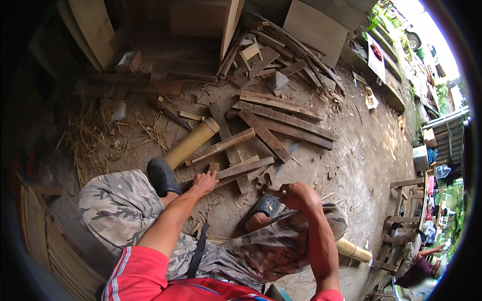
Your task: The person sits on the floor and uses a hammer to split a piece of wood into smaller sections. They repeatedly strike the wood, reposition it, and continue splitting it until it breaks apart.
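My left hand (203, 182) grips the near end of a narrow wooden strip (248, 167), which lies slanting across other wood on the ground. A small wood block (214, 166) sits right by its fingertips. My right hand (300, 196) is closed round the handle of a hammer (266, 181). The hammer's head is near the strip's far end; whether the two touch, I cannot tell. Beneath the strip runs a darker plank (228, 135), and a further wooden piece (221, 146) lies just beyond.
A thick bamboo length (193, 143) lies beside my left shoe (161, 176). Several wooden bars (288, 123) lie ahead, with a scrap-wood heap (281, 57) behind. Straw (100, 138) covers ground at left. Another bamboo pole (354, 251) and a wooden bench (406, 200) are at right; a person sits beyond.
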`<state>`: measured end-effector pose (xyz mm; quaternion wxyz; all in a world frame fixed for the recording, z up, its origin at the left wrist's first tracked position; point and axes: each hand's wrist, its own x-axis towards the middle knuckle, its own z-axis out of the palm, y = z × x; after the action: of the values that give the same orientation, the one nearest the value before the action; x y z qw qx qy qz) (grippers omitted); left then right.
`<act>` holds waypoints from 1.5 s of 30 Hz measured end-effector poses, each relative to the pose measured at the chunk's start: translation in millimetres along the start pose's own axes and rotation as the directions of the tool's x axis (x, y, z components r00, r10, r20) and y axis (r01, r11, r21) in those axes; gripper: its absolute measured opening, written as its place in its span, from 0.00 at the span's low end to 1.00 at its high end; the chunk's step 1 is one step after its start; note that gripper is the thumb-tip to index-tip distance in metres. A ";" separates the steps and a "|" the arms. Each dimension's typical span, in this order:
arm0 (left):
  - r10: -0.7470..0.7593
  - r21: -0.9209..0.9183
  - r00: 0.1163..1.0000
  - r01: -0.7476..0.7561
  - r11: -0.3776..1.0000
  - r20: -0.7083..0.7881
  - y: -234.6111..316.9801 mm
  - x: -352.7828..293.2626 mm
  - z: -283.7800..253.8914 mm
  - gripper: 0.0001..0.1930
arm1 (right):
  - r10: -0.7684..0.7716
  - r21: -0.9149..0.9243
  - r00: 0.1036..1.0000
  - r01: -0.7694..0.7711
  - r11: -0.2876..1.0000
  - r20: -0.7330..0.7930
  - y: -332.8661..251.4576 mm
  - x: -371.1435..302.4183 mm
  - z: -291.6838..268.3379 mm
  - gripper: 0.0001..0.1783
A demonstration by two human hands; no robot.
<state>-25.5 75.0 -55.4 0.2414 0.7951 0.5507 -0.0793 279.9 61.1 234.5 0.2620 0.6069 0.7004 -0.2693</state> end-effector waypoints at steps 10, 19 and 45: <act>-0.031 -0.070 0.999 0.028 0.997 -0.042 -3.2 3.6 12.1 0.27 | -0.026 0.035 0.999 0.025 0.999 0.019 -20.9 16.6 -1.4 0.17; -0.027 -0.110 0.996 0.018 0.994 -0.082 -4.8 9.8 15.9 0.26 | -0.018 0.362 0.992 -0.030 0.932 0.129 -45.5 57.4 2.0 0.18; -0.138 -0.251 0.961 0.199 0.947 0.239 10.4 4.5 4.1 0.39 | 0.141 0.942 0.966 0.167 0.293 -0.215 -106.4 273.1 34.1 0.17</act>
<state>-13.7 73.9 -57.7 0.3998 0.6904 0.5929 -0.1099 141.3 218.4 26.8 -0.2459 0.6663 0.4346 -0.5538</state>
